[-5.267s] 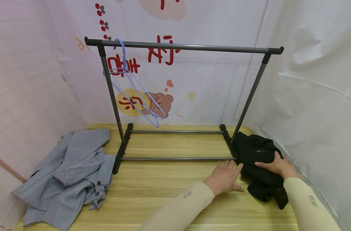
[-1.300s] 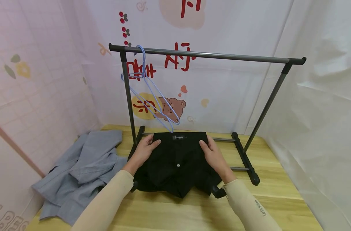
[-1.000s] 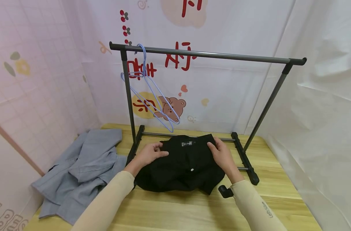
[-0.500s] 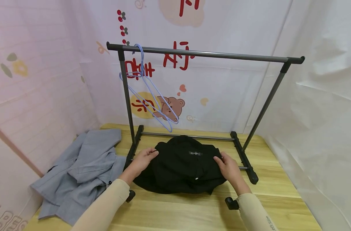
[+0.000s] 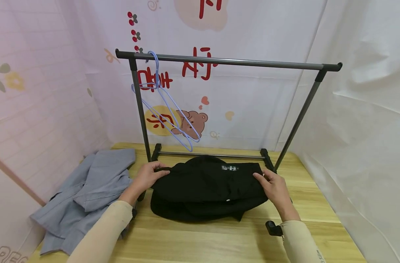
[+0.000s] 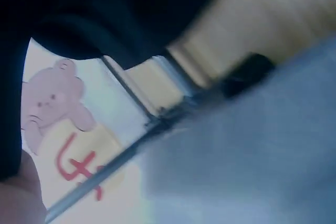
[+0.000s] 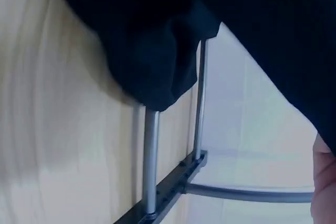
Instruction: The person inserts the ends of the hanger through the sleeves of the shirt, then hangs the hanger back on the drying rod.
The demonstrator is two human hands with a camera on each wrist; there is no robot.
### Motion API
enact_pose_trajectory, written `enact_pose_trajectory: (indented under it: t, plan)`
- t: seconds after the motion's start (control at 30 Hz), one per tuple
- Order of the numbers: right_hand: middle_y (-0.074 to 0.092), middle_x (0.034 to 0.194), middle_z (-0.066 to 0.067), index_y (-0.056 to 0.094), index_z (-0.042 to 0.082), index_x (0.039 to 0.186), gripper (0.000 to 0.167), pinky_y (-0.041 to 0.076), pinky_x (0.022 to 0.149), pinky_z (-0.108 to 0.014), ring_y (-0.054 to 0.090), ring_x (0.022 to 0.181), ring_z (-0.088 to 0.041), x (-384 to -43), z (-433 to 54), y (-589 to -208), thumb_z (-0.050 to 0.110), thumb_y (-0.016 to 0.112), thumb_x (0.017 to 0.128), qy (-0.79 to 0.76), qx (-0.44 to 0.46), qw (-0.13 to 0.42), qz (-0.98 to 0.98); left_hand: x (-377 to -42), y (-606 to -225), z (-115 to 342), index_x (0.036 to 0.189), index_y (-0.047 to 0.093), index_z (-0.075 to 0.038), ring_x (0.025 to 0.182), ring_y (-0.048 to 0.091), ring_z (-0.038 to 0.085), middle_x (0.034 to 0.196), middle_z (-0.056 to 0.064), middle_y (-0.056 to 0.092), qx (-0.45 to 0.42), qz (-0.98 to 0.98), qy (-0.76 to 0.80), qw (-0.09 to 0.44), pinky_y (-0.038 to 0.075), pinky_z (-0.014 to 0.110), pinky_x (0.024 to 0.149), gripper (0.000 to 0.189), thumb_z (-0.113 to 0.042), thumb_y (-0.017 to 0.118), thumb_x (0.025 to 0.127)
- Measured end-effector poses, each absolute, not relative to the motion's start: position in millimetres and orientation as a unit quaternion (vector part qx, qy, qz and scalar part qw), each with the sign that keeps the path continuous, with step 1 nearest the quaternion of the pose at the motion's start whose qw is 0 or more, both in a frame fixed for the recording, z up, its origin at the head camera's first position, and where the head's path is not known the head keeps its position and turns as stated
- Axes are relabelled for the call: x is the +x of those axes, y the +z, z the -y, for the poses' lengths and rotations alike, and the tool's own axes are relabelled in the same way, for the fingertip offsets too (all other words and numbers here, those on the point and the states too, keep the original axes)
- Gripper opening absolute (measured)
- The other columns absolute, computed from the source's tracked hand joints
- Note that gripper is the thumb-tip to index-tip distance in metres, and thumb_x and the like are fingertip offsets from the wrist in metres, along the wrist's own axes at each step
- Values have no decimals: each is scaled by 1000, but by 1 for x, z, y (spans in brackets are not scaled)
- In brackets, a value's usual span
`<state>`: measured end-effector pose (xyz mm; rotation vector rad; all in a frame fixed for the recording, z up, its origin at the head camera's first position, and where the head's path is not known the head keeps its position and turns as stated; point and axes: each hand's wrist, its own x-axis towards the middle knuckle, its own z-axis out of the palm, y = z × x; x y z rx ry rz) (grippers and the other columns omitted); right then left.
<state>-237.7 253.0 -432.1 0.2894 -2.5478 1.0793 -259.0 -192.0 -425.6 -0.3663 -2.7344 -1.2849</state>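
Observation:
A black garment [image 5: 200,184] with a small label near its top edge and one white button below it is spread between my two hands, in front of the rack. My left hand [image 5: 147,177] pinches its left edge between thumb and fingers. At the right edge, beside the label, my right hand [image 5: 273,186] grips the cloth. The dark fabric [image 6: 131,14] fills the top of the left wrist view, with part of the hand at the lower left. In the right wrist view the cloth [image 7: 152,56] hangs over the rack's lower bars, with fingers at the right border.
A dark metal clothes rack [image 5: 233,61] stands on the wooden table [image 5: 187,241]. Blue wire hangers [image 5: 168,106] hang at the left of its top bar. A crumpled grey-blue garment [image 5: 91,186] lies at the left. White printed sheets surround the table.
The black garment lay at the right of the rack earlier and is now held in the middle. Over the last second my hands have moved apart, drawing it wider.

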Motion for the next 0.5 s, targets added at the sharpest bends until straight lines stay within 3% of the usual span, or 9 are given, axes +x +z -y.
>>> enact_pose_trajectory:
  t: [0.1,0.27,0.37,0.5]
  plan:
    - [50,70,2,67,14,91,20,39,57,-29,46,62,-14,-240,-254,-442,33,66,97,389,100,124,907,-261,-436,201,88,67,-15,65,54,15,79,-1,63,-106,923,-364,66,45,34,62,11,-23,71,94]
    - [64,88,2,72,13,107,16,48,70,-35,55,77,-15,-240,-256,-462,24,69,95,366,84,-12,927,-262,-458,209,84,64,-15,61,52,16,74,-1,59,-94,965,-239,45,43,36,60,13,-21,73,92]
    - [66,94,-1,71,9,110,17,51,75,-39,60,83,-18,-238,-260,-466,17,68,96,350,77,-68,931,-263,-463,211,96,71,-11,77,63,25,89,6,68,-95,975,-198,21,51,43,71,7,-15,73,90]
    - [68,110,-13,67,0,120,28,52,84,-48,64,99,-31,-238,-262,-464,18,59,101,327,80,-80,938,-267,-456,200,124,64,-2,112,58,39,122,19,62,-99,975,-201,-9,46,53,94,31,-7,62,93]
